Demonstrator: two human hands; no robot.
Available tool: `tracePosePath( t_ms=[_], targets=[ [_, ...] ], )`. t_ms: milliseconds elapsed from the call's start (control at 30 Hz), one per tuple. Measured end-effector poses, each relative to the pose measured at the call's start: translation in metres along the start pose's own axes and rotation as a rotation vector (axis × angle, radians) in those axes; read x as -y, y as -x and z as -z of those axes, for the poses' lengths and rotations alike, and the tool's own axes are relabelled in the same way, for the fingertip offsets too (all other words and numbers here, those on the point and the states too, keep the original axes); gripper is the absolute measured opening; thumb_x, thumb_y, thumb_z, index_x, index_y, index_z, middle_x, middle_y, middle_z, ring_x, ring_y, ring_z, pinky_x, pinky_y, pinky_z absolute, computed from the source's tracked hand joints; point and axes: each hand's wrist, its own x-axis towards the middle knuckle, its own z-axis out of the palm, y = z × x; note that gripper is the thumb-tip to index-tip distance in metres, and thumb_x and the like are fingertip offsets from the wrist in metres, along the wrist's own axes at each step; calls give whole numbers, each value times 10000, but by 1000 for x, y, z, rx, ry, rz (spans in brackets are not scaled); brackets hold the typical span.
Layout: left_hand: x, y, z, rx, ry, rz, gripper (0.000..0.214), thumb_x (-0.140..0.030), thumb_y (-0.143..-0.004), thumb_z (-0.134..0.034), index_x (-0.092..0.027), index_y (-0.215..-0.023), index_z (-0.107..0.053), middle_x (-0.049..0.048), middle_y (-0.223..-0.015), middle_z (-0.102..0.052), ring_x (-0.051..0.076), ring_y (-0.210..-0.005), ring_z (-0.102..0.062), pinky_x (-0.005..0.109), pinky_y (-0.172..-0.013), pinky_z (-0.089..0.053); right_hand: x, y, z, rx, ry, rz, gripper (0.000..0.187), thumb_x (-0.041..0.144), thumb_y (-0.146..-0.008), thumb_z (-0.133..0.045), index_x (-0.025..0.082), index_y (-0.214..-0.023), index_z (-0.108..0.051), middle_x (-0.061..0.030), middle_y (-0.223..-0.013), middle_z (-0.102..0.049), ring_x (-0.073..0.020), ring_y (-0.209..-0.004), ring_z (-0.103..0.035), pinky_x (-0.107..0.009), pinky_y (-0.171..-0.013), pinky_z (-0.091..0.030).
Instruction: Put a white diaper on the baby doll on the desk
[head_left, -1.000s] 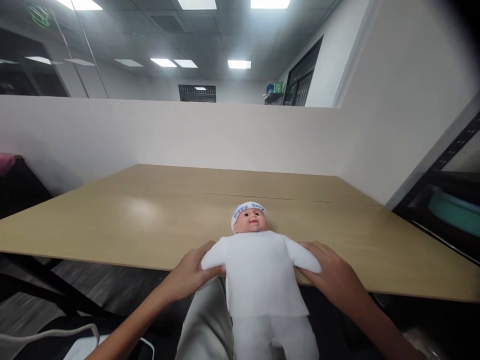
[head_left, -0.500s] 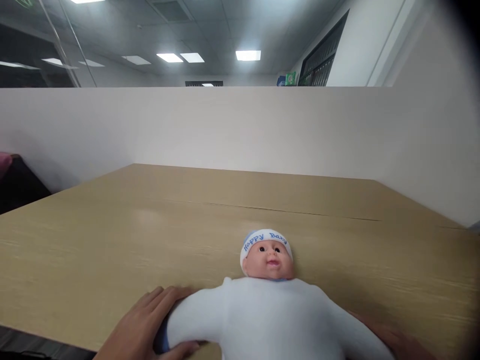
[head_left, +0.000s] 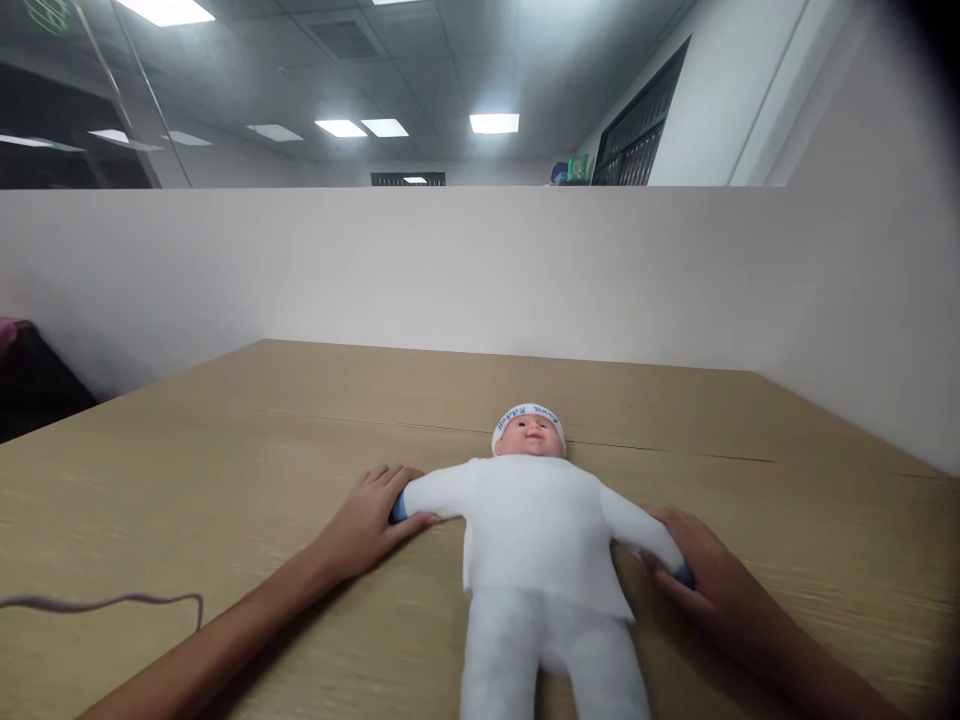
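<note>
Left hand (head_left: 364, 528): got its fingers (head_left: 391, 478) laid over the end of one doll arm, thumb tucked along the underside, so it's gripping right by the blue tip (head_left: 399, 507). My guess is that holding it way out there keeps the arm spread without bunching up the body.

Right hand (head_left: 701, 560): same deal mirrored, grasping the other arm near its blue tip (head_left: 684, 575). Thumb's on the near side; most of the fingers are hidden behind the sleeve, so can't tell exactly how they curl.

Doll (head_left: 536, 520): between the two hands, looks flat on its back on the counter, head pointing away from the person. With an arm pinned each side it's probably being kept straight and centred. Legs run off the bottom edge.

Hat band (head_left: 528, 411): white with blue lettering, around the doll's head, no hand touching it.

Counter (head_left: 225, 480): wide wood-look top under everything, likely giving the floppy-looking body some support.

Cord (head_left: 97, 602): pale, off to the left, bending down by the left forearm. Can't tell if it lies on the counter or hangs above it.

Partition (head_left: 375, 270): pale low wall behind the counter.
</note>
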Motion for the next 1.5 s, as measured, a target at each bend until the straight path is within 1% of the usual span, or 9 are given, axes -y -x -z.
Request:
tracePosePath(
  t_ms=[133, 300, 500, 633, 767, 1067, 1200, 1300, 1500],
  targets=[
    [17, -41, -9, -59, -13, -8, 514, -641, -968, -600, -217, -1250, -673, 98, -1173, -728, 321, -1088, -643, 451, -950, -489, -29, -41, -17, 8, 41, 29, 341, 349, -907, -554, 222, -1212, -636, -113, -1124, -734, -321, -1007, -687, -465, -889, -553],
    [38, -88, -20, -157, -44, -35, 528, -655, -949, -619, -219, -1240, -683, 87, -1203, -747, 313, -1097, -651, 451, -989, -457, -62, -84, -37, -34, 113, 40, 420, 291, -864, -547, 208, -1271, -606, -119, -1204, -716, -324, -1069, -662, -461, -936, -489],
    [60, -140, -32, -226, -93, -26, 541, -654, -942, -611, -197, -1226, -668, 103, -1200, -747, 330, -1090, -651, 468, -991, -439, -87, -130, -53, -145, 199, -22, 438, 367, -867, -562, 170, -1255, -611, -134, -1181, -718, -342, -1070, -656, -461, -935, -460],
    [72, -160, -37, -272, -78, 30, 578, -667, -936, -611, -189, -1261, -643, 109, -1149, -742, 322, -1039, -651, 446, -950, -465, -101, -143, -57, -212, 210, -53, 420, 481, -935, -570, 174, -1214, -635, -143, -1142, -728, -333, -1021, -653, -442, -899, -466],
    [79, -163, -40, -268, -40, 58, 553, -614, -939, -629, -195, -1301, -629, 103, -1176, -737, 307, -1046, -658, 416, -920, -494, -118, -142, -58, -240, 209, -71, 482, 591, -969, -563, 182, -1200, -666, -136, -1110, -740, -330, -994, -652, -431, -866, -465],
    [81, -153, -39, -229, -21, 67, 527, -560, -896, -677, -192, -1270, -626, 103, -1145, -738, 303, -1053, -669, 407, -905, -524, -135, -141, -64, -230, 153, -100, 526, 579, -952, -584, 185, -1282, -697, -144, -1157, -749, -339, -1018, -651, -464, -924, -485],
    [78, -143, -39, -244, -50, 64, 472, -495, -935, -634, -202, -1306, -623, 110, -1213, -729, 313, -1110, -648, 430, -958, -502, -131, -139, -65, -237, 126, -82, 523, 526, -950, -560, 144, -1286, -683, -171, -1182, -743, -345, -1036, -650, -470, -932, -495],
    [75, -133, -39, -267, -76, 83, 448, -426, -963, -593, -206, -1354, -605, 121, -1281, -705, 333, -1183, -613, 461, -1003, -477, -123, -134, -63, -249, 122, -72, 459, 470, -936, -556, 152, -1237, -694, -170, -1160, -753, -346, -1032, -660, -474, -939, -499],
    [60, -101, -38, -337, -105, 164, 411, -345, -955, -585, -177, -1329, -608, 173, -1320, -663, 366, -1218, -577, 502, -1036, -455, -104, -113, -52, -282, 82, -72, 448, 387, -907, -549, 150, -1269, -666, -190, -1276, -725, -349, -1178, -653, -491, -1058, -478]
  ],
)
